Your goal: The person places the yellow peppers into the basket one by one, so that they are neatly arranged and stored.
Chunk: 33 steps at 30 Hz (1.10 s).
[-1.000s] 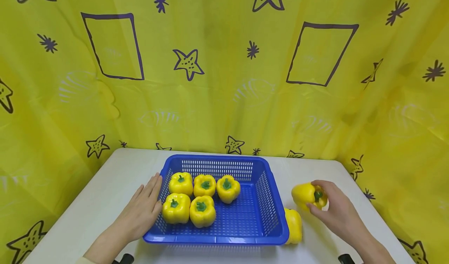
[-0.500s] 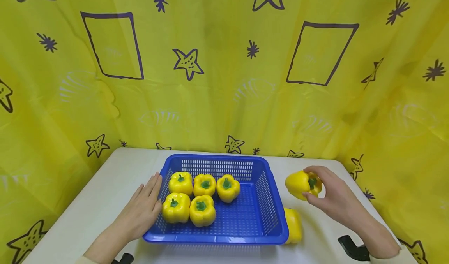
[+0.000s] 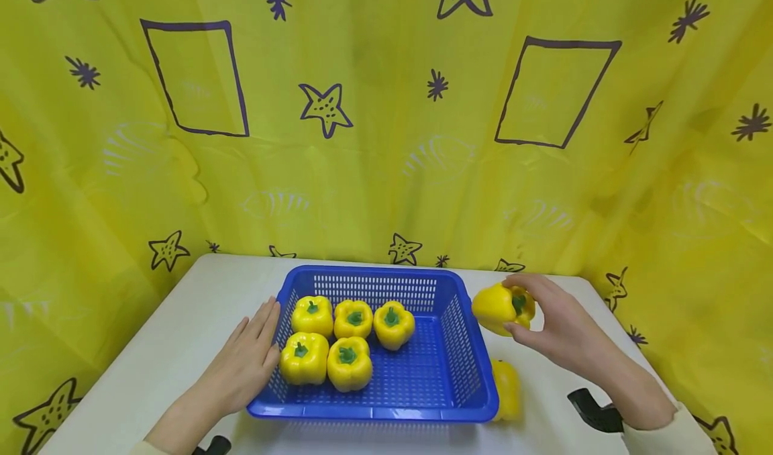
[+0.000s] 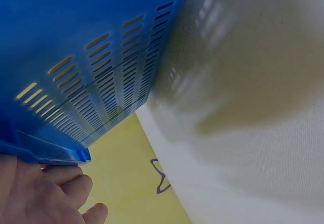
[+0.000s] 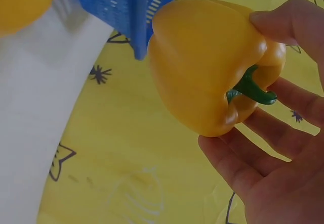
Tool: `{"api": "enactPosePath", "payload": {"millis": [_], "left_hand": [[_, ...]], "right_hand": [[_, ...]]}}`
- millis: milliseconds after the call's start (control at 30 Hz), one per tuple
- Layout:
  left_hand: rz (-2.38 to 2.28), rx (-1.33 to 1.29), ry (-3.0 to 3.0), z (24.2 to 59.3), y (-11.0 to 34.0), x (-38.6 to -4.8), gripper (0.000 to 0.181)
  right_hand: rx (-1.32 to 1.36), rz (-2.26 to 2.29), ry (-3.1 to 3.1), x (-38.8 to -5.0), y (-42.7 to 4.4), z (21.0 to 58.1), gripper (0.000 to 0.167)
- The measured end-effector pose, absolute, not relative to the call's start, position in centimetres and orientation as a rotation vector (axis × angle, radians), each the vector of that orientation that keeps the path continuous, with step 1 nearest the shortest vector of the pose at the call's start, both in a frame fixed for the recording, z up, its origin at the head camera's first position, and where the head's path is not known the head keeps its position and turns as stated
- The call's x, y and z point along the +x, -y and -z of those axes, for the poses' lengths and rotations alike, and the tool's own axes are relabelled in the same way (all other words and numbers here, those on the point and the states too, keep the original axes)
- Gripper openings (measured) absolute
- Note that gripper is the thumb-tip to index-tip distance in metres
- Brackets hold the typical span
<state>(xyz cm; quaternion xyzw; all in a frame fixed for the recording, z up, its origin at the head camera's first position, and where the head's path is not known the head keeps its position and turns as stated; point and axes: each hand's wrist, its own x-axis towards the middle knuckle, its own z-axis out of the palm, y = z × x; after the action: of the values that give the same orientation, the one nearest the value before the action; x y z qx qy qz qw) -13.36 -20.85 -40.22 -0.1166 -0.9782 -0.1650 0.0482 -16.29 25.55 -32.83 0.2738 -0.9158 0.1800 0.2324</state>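
Note:
A blue plastic basket (image 3: 417,374) stands on the table, with several yellow bell peppers (image 3: 350,364) upright in its left and middle part. My left hand (image 3: 241,358) rests flat along the basket's left side; in the left wrist view its fingers (image 4: 76,183) touch the underside of the rim. My right hand (image 3: 561,321) grips a yellow bell pepper (image 3: 492,307) between thumb and fingers, beside the basket's right rim and above the table. Its green stem (image 5: 253,90) points back toward the palm in the right wrist view.
Another yellow bell pepper (image 3: 507,391) lies on the white table (image 3: 543,401), against the basket's right side and partly hidden by it. A yellow curtain (image 3: 374,173) with dark star drawings hangs behind and at both sides. Black curved pieces (image 3: 594,411) show near both wrists.
My right hand has lifted the bell pepper off the table's right side and carried it left, up to the basket's right rim. The left hand and basket have stayed put.

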Motion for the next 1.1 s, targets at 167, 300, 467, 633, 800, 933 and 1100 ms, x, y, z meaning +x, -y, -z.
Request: {"api": "enactPosePath", "payload": {"millis": [167, 300, 467, 633, 800, 933, 1100], "left_hand": [[0.508, -0.355, 2.983, 40.2, 20.9, -13.3, 0.064], [0.516, -0.358, 2.982, 40.2, 20.8, -13.4, 0.063], [0.517, -0.357, 2.978, 40.1, 20.8, -13.5, 0.063], [0.509, -0.358, 2.978, 40.1, 20.8, -13.4, 0.063], [0.509, -0.357, 2.981, 40.2, 20.8, -13.3, 0.063], [0.511, -0.356, 2.978, 40.2, 20.8, -13.4, 0.063], [0.506, -0.35, 2.979, 40.1, 20.8, -13.4, 0.063]], "right_hand": [[0.817, -0.524, 2.551, -16.5, -24.3, 32.3, 0.06], [0.868, -0.508, 2.591, -16.6, -23.4, 32.0, 0.06], [0.905, -0.471, 2.629, -16.7, -22.2, 31.9, 0.058], [0.972, -0.48, 2.659, -16.8, -20.9, 32.1, 0.055], [1.009, -0.48, 2.723, -16.7, -19.7, 32.3, 0.054], [1.059, -0.459, 2.724, -16.8, -18.6, 32.5, 0.052], [1.136, -0.457, 2.714, -17.1, -17.4, 33.1, 0.049]]}}
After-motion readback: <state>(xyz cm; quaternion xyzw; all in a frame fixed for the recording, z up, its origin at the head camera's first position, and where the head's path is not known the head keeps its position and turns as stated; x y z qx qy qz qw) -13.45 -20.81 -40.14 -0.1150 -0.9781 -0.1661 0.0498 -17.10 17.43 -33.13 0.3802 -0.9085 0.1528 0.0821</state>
